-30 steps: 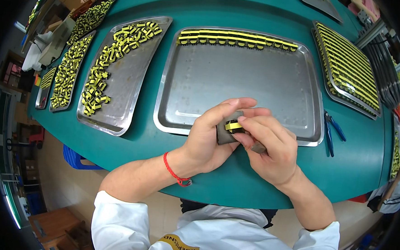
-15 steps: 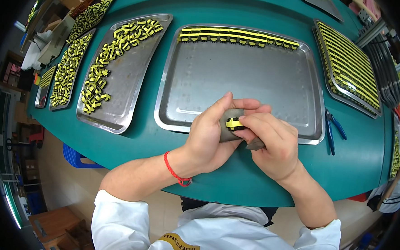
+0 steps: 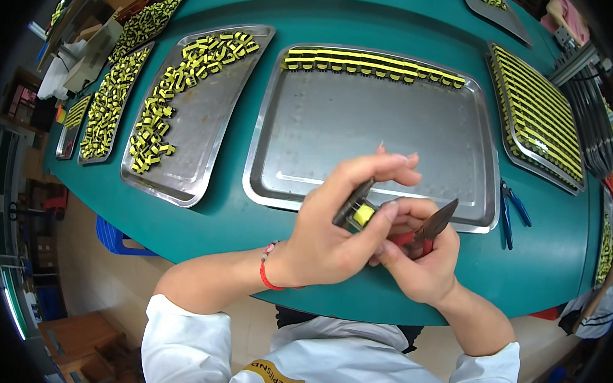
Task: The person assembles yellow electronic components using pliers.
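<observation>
My left hand (image 3: 321,237) is closed with a small yellow-and-black component (image 3: 363,215) between thumb and fingers, its pins showing. A dark grey flat piece (image 3: 353,202) lies against the fingers beside the component. In my right hand (image 3: 424,270) is a pair of red-handled pliers (image 3: 440,221), their dark jaws pointing up and away to the right. The right fingertips meet the left thumb close to the component. Both hands are over the near edge of a metal tray (image 3: 372,136), which has rows of yellow-and-black components (image 3: 368,64) along its far side.
Left of the hands, a metal tray (image 3: 202,127) carries a loose heap of components, with another full tray (image 3: 113,101) beyond. At right lie blue-handled pliers (image 3: 508,209) and a tray packed with component rows (image 3: 539,117). The green table (image 3: 207,235) has a curved near edge.
My left hand has turned, tipping the component and grey piece on their sides. My right hand has shifted down and turned, bringing the pliers' jaws and red handles into sight.
</observation>
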The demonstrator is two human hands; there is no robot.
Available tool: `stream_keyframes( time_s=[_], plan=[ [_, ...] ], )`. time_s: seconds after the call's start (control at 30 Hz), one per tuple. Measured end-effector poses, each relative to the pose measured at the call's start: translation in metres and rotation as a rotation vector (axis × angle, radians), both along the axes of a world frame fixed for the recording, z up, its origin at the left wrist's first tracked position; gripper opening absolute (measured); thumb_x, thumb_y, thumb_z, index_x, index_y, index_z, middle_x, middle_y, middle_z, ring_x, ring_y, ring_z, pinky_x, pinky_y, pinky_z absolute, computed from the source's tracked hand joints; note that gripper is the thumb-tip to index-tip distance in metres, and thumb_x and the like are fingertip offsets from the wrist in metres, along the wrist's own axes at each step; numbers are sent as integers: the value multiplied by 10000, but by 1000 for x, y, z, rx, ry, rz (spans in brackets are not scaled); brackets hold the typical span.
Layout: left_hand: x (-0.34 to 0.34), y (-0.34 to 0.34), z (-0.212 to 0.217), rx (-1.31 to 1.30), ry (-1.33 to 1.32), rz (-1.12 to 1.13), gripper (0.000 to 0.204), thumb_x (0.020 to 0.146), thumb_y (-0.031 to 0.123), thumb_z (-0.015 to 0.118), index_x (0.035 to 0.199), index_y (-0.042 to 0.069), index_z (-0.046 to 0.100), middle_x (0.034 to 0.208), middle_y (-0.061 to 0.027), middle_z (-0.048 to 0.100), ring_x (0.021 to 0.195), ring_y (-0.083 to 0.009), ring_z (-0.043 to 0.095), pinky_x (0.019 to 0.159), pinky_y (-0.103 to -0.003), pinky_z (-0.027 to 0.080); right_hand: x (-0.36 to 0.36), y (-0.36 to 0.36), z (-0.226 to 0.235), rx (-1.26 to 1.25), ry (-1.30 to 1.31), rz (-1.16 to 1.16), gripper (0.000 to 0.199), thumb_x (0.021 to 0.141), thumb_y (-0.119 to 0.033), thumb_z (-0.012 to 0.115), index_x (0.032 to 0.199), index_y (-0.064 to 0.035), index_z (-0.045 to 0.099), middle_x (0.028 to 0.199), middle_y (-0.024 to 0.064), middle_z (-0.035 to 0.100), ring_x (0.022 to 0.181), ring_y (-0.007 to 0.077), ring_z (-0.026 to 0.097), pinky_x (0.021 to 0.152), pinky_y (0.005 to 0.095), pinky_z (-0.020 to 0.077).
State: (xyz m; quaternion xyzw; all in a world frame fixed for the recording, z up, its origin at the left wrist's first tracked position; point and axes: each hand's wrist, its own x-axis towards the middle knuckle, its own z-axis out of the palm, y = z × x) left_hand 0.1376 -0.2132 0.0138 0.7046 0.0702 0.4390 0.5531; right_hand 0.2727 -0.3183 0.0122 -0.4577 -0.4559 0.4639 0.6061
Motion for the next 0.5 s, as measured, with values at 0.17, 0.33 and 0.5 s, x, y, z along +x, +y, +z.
stream_keyframes(
  time_s=[0.17, 0.33, 0.5],
  plan=[
    [-2, -2, 8, 160, 54, 6, 501, 903, -50, 524, 1386, -14, 397, 1262, -228, 598, 1341, -391, 469, 1175, -557, 153, 0, -2, -2, 88, -67, 4, 398, 831, 105, 663, 1207, 65, 538, 1053, 141, 662, 910, 187, 696, 769, 286, 589],
    [-11, 10, 19, 466, 347, -64, 605, 889, 86, 470, 1471, -19, 342, 1415, -214, 500, 1446, -429, 282, 1164, -603, 37, 1, 2, -7, 188, -178, -70, 380, 828, 106, 666, 1192, 73, 563, 1008, 117, 671, 874, 160, 683, 766, 276, 578],
    [-4, 4, 17, 452, 317, 1, 661, 848, 49, 575, 1467, -12, 354, 1418, -218, 497, 1430, -415, 328, 1173, -584, 82, 7, 6, -11, 76, -177, -48, 330, 879, 94, 612, 1205, 68, 569, 1016, 108, 678, 906, 146, 663, 814, 276, 557]
  ],
)
